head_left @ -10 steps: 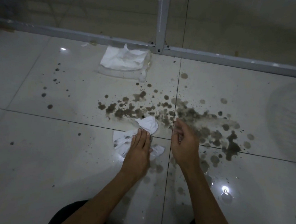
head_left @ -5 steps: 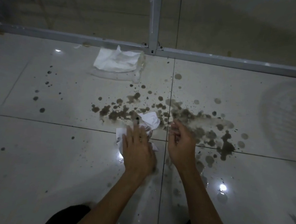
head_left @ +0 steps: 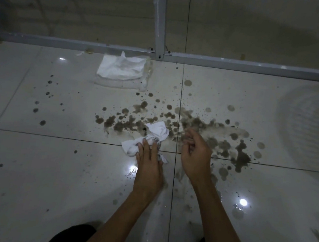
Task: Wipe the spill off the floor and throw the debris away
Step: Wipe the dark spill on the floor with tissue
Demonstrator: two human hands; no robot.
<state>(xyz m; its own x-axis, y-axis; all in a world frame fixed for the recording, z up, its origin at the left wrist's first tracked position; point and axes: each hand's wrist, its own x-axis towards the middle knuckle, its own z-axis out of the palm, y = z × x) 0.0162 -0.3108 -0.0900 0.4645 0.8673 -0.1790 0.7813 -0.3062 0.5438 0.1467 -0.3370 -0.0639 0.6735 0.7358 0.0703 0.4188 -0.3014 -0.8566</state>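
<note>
A dark brown spill (head_left: 196, 123) lies in blotches and droplets across the glossy white floor tiles (head_left: 47, 169). My left hand (head_left: 148, 161) presses flat, fingers straight, on a crumpled white tissue (head_left: 158, 132) at the spill's near edge. The tissue is stained grey where my fingers lie. Just to the right, my right hand (head_left: 196, 153) hovers over the spill with its fingers loosely curled and nothing visible in them.
A clear pack of white tissues (head_left: 122, 69) lies farther back by a grey metal frame rail (head_left: 234, 63) with an upright post (head_left: 160, 22). Scattered droplets (head_left: 42, 109) dot the left tiles. A pale round shape (head_left: 309, 127) shows at the right edge.
My left hand has slid the tissue slightly left and back over the tile joint. My right hand stays beside it with fingers curled.
</note>
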